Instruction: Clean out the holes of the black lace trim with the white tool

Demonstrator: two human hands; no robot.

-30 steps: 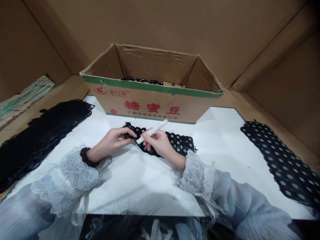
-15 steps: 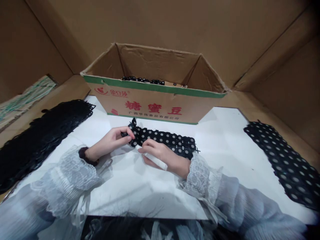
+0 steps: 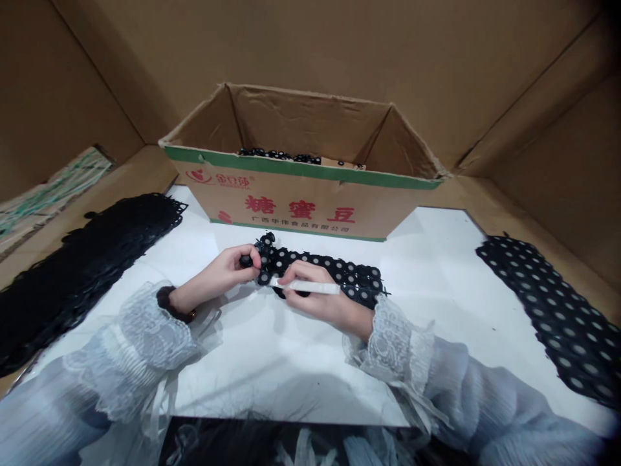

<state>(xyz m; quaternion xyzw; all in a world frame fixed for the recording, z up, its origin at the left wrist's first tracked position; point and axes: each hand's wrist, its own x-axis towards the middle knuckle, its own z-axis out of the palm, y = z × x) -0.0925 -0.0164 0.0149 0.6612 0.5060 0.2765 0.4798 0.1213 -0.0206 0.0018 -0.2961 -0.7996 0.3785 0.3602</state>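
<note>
A strip of black pieces with pale round centres (image 3: 356,275) lies on the white table in front of the carton. My left hand (image 3: 233,268) is closed at the strip's left end, thumb and index finger pinching one of the black pieces (image 3: 264,244) there. Held like a pen in my right hand (image 3: 317,301) is a slim white pen-shaped tool (image 3: 315,287). The tool's tip points left, close to the pinched piece and my left fingertips. Whether the tip touches the piece, I cannot tell. Part of the strip is hidden behind my right hand.
An open cardboard carton (image 3: 291,213) stands behind the strip, with more black dotted pieces inside. On the left lies a long heap of plain black pieces (image 3: 97,259); a dotted sheet (image 3: 548,304) lies on the right. Cardboard walls (image 3: 310,45) surround the white table (image 3: 272,382).
The white tool has turned from slanting down to the right to nearly level, and my right hand has rotated with it. My left hand stays at the strip's left end.
</note>
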